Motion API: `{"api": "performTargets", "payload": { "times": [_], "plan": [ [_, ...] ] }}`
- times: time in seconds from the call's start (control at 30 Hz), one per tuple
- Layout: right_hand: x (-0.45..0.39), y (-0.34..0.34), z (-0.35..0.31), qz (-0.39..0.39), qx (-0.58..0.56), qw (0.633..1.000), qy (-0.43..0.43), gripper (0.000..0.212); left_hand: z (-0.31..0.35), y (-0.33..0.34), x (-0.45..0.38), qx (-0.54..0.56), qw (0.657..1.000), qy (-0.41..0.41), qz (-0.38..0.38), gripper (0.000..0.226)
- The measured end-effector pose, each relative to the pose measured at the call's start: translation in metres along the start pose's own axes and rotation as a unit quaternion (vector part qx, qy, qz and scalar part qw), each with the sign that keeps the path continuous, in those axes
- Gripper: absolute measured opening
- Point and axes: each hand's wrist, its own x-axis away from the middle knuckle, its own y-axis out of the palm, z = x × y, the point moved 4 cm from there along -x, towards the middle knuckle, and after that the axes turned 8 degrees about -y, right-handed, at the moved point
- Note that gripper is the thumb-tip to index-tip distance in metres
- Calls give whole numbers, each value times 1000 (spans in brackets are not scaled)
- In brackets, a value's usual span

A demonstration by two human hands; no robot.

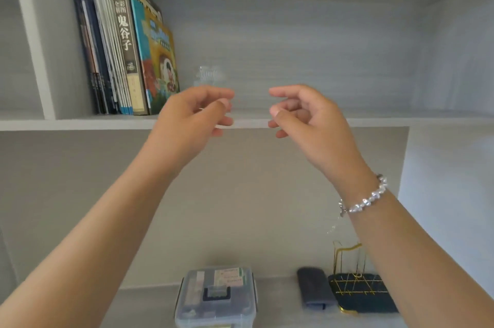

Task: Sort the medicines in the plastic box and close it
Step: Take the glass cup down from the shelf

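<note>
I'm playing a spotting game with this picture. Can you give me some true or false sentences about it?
1. The clear plastic box with medicines has its lid on. True.
2. The left hand holds a book. False: it holds nothing.
3. A silver beaded bracelet is on the right wrist. True.
4. The upright books stand on the right side of the grey shelf. False: they stand on the left.
5. The right hand touches the box. False: it is raised far above it.
</note>
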Motion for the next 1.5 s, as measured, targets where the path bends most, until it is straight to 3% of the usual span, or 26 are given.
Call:
{"api": "performTargets", "payload": {
  "times": [0.1,0.23,0.47,0.6,0.7,0.83,1.03,1.13,1.23,1.37,1.5],
  "plan": [
    [-34,10,16,0,17,1000,13,20,-2,-11,-34,-41,998,-4,48,21],
    [-76,38,48,-26,28,997,70,33,-23,-22,-80,-80,990,-81,82,46],
    [-122,89,85,-118,13,974,191,61,-57,-27,-132,-44,980,-191,27,67],
    [-139,104,91,-161,4,959,235,38,-59,-23,-152,-7,977,-211,-32,62],
    [-146,111,96,-166,-13,949,269,37,-62,-23,-163,1,975,-215,-48,55],
    [-152,114,98,-159,1,952,262,39,-69,-23,-170,2,976,-212,-60,48],
    [-152,107,98,-139,1,957,256,40,-67,-28,-170,-16,980,-191,-47,63],
    [-148,100,92,-129,-8,961,244,37,-59,-29,-161,-10,984,-171,-43,59],
    [-138,88,79,-114,-23,969,217,35,-47,-33,-147,-11,990,-138,-22,58],
    [-119,67,48,-60,-26,985,162,55,-19,-36,-119,-6,997,-76,-5,60],
    [-90,42,12,-17,-17,995,101,44,7,-30,-80,22,999,-30,-11,62]
  ]
}}
